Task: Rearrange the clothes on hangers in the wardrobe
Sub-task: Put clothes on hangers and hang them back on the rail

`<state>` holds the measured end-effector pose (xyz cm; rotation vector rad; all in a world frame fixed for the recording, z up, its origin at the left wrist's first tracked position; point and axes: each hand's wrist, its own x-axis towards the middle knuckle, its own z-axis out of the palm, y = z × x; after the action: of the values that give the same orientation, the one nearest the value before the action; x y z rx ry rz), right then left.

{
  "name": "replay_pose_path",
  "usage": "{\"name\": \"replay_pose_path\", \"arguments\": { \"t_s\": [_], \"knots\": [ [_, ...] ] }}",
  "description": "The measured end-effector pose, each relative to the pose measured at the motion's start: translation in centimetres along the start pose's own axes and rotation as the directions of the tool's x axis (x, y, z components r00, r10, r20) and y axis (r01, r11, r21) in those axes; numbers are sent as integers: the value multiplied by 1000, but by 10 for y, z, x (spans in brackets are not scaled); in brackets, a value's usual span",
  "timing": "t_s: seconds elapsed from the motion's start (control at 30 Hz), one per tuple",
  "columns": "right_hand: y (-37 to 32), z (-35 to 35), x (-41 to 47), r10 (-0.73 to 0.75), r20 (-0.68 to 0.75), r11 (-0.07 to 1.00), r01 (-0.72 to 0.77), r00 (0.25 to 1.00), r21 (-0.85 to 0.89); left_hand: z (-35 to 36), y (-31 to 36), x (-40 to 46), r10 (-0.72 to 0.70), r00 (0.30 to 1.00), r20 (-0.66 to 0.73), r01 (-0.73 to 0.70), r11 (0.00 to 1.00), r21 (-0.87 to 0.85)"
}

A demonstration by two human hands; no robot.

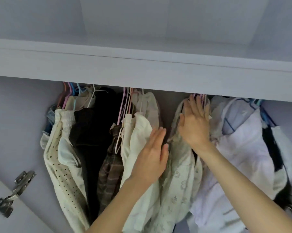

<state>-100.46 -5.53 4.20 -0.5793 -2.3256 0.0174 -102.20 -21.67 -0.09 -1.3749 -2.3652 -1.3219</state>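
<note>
Far left: door hinge [15, 187] on the open wardrobe door, well apart from the work. Next, first bunch of clothes: cream dotted garment [61, 169], then black garment [91, 140], hung on pink and blue hangers [69, 95] under the front rail board [142, 76]. Then brown plaid garment [108, 174] and cream blouse [138, 135] on pink and white hangers [125, 105].

Left hand [152, 158]: flat, fingers straight and together, gripping nothing, palm side laid against the right edge of the cream blouse, pressing toward the left. Gap of bare wardrobe back showing just above and between the two hands. Right hand [194, 121]: flat too, fingers spread and straight, gripping nothing, pressed on the grey-green patterned garment [179, 175] near its hanger top, fingertips up by the pink hanger hooks. Right of that, white and lilac shirt [242, 148], then a dark garment [273, 148] at far right on blue hangers [258, 103].

Step in hand, most likely: parting the row to open room between two bunches. To do well: push high, close to the hooks, so hangers slide along the rail rather than cloth swinging; keep both palms flat and pressure even; watch for hooks tangling or slipping off, as the rail itself is hidden behind the board.
</note>
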Motion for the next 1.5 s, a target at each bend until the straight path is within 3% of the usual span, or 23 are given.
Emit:
{"name": "replay_pose_path", "arguments": {
  "t_s": [0.07, 0.13, 0.17, 0.23, 0.73, 0.87, 0.97, 1.03, 1.13, 1.23, 1.4, 1.5],
  "knots": [
    [33, -7, 1, 191, 51, 973, -196, 980, 120, 24, 14, 2, -66, 981, 182, 86, 990, -107],
    [51, -9, 2, 337, 367, 783, -474, 867, 401, 42, 24, 2, -96, 952, 291, 151, 973, -173],
    [55, -9, 1, 328, 497, 648, -574, 803, 500, 48, 28, 2, -107, 938, 329, 179, 964, -198],
    [55, -6, -2, 303, 558, 506, -627, 772, 593, 55, 37, 1, -111, 921, 375, 209, 950, -231],
    [39, -12, 3, 162, 638, 557, -603, 753, 570, 50, 42, -4, -224, 918, 328, 279, 951, -130],
    [41, -15, -5, 140, 652, 673, -555, 745, 489, 57, 44, -6, -224, 921, 319, 270, 957, -105],
    [41, -17, -23, 85, 630, 714, -488, 772, 502, 54, 43, -11, -178, 925, 335, 205, 978, -47],
    [42, -22, -35, 37, 591, 778, -394, 806, 489, 45, 40, -15, -102, 945, 310, 87, 994, 62],
    [39, -38, -46, -5, 483, 815, -276, 876, 509, 21, 37, -20, 26, 978, 206, -72, 973, 220],
    [29, -60, -50, -24, 311, 826, -157, 950, 542, -8, 38, -22, 111, 991, 68, -127, 945, 301],
    [8, -84, -47, -86, -39, 957, 94, 996, 274, -59, 40, -7, 212, 976, -54, -130, 760, 637],
    [-4, -106, -42, -126, -42, 980, 131, 991, 150, -91, 50, 7, 204, 977, -63, -101, 702, 705]
  ]
}}
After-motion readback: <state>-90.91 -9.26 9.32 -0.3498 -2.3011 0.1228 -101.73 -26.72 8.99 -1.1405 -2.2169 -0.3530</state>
